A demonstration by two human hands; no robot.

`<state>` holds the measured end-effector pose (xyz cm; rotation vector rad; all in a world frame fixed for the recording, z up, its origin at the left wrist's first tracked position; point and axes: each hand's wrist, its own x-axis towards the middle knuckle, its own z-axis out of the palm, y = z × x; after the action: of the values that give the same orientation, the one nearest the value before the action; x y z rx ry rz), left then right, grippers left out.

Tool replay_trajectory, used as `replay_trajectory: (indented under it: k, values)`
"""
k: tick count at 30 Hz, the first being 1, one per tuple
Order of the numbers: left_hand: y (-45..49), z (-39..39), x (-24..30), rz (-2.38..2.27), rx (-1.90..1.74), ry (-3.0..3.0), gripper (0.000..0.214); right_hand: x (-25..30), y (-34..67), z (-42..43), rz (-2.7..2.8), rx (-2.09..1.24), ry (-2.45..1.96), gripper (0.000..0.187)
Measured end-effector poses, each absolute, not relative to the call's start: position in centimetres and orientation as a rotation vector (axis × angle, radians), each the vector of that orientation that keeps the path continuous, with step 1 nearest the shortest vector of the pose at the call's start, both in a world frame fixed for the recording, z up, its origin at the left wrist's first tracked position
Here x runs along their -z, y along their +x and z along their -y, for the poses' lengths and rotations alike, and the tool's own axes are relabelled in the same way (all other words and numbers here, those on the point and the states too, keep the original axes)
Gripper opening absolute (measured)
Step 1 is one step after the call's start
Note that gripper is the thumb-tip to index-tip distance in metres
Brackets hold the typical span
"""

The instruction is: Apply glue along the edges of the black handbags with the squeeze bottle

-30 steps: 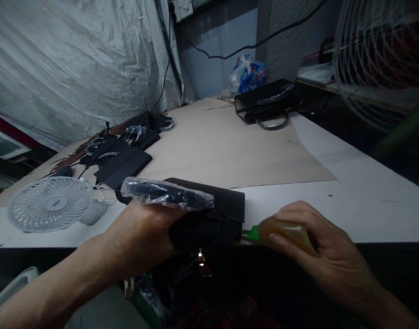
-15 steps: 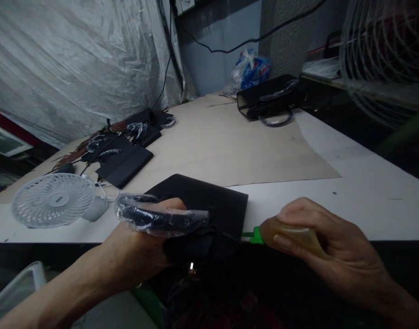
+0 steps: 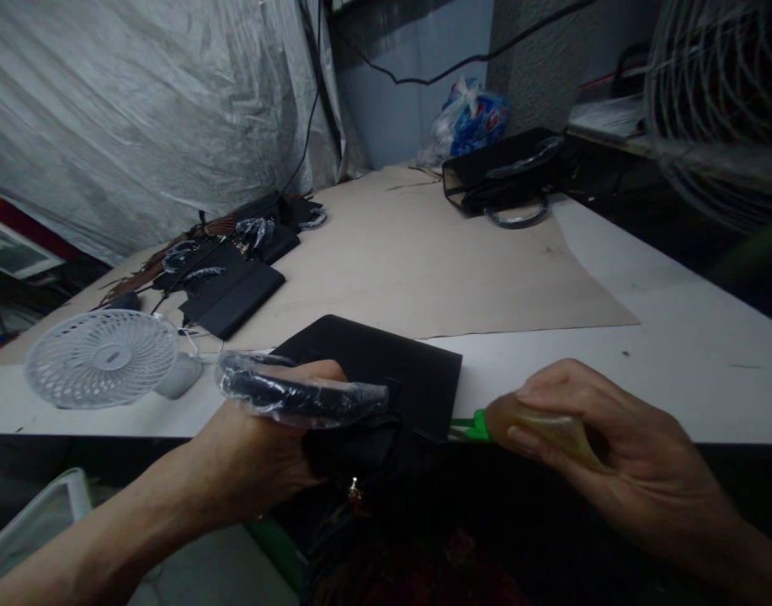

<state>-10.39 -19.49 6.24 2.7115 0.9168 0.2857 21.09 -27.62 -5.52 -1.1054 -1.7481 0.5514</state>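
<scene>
A black handbag (image 3: pixel 373 358) lies at the table's front edge, its handle (image 3: pixel 303 396) wrapped in clear plastic. My left hand (image 3: pixel 272 446) is closed on the near part of the bag, beneath the wrapped handle, with some fingers hidden behind it. In my right hand (image 3: pixel 600 438) is an amber, see-through squeeze bottle (image 3: pixel 543 429) with a green nozzle (image 3: pixel 479 425). The nozzle points left, and its thin tip reaches the bag's right edge; whether it touches is hard to tell. A small gold-coloured metal piece (image 3: pixel 354 488) hangs below the bag's handle.
A white fan (image 3: pixel 104 358) stands to the left. Behind it lie several black bag pieces (image 3: pixel 234 295) with wrapped handles. Another black handbag (image 3: pixel 505 172) sits at the back right, before a blue and clear plastic bag (image 3: pixel 474 122). Brown paper (image 3: pixel 423 261) covers much of the table.
The view has shifted slightly. Both hands keep their holds, and the green nozzle stays beside the handbag's right edge with a little more of its thin tip showing.
</scene>
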Motion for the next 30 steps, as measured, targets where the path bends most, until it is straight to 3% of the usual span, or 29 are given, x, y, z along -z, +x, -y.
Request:
replay_trajectory:
  k: [13, 21, 30]
  values:
    - [-9.8, 19.4, -6.9, -0.976, -0.232, 2.688, 0.004, 5.7, 21.4, 27.3, 1.71, -0.438, -1.102, 0.017]
    - [-9.3, 19.5, -7.2, -0.964, -0.27, 2.686, 0.007, 6.1, 21.6, 27.1, 1.75, -0.58, -1.154, 0.012]
    - [-9.5, 19.6, -6.6, -0.999, -0.292, 2.612, 0.015, 6.1, 21.6, 27.3, 1.733, -0.525, -1.181, 0.016]
